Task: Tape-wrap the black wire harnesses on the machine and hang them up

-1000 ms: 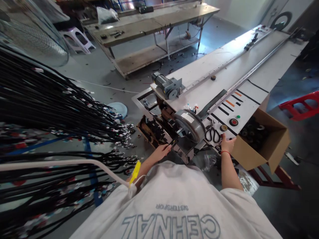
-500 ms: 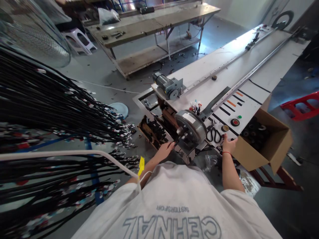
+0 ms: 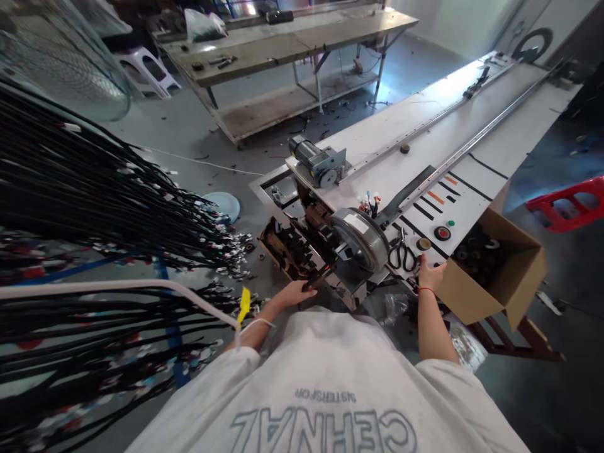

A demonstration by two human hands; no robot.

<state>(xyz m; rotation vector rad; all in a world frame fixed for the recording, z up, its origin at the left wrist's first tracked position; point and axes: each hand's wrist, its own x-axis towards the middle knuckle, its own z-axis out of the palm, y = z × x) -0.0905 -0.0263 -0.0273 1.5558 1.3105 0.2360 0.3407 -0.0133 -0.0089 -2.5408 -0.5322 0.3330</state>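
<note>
My left hand [image 3: 292, 294] is closed around the end of a thin black cable [image 3: 315, 278], just below the open lower part of a machine with a round grey wheel [image 3: 361, 238]. My right hand [image 3: 430, 274] rests flat on the near edge of the long white machine table [image 3: 425, 135]. It holds nothing. It lies beside black-handled scissors [image 3: 402, 255] and against the corner of an open cardboard box [image 3: 500, 286] of dark rolls. A red band circles that wrist.
Thick bundles of black cable harnesses [image 3: 94, 201] hang over a white rail [image 3: 117, 287] on the left, with a yellow tag [image 3: 244, 301]. A grey motor [image 3: 317, 165] and round buttons [image 3: 442, 233] sit on the table. A wooden workbench [image 3: 283, 44] stands behind, a red frame [image 3: 566, 204] at right.
My left hand has drawn back from the machine toward my body and to the left, bringing the black cable with it. The right hand has stayed at the table edge.
</note>
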